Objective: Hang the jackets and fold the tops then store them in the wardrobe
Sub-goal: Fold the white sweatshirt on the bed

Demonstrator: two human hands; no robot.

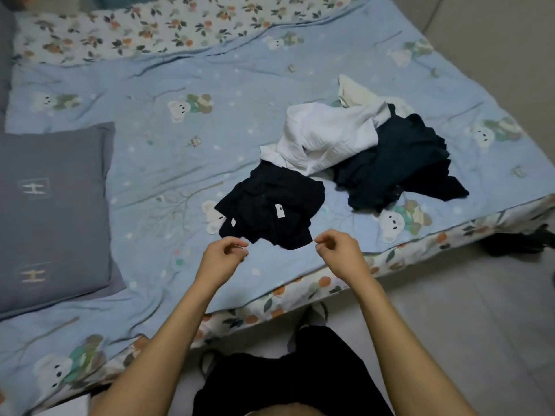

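A crumpled black top (270, 208) with small white labels lies on the blue bed quilt (168, 151) near the front edge. My left hand (223, 258) pinches its near left corner. Its near right corner is pinched by my right hand (339, 250). Behind it lies a pile: a white garment (324, 136), a dark navy garment (399, 163) and a cream piece (354, 93) at the back.
A grey pillow (51, 205) lies at the left of the bed. The floral sheet edge (300, 292) marks the bed's near side, with pale floor (465, 310) beyond. A dark object (516, 241) lies on the floor at the right.
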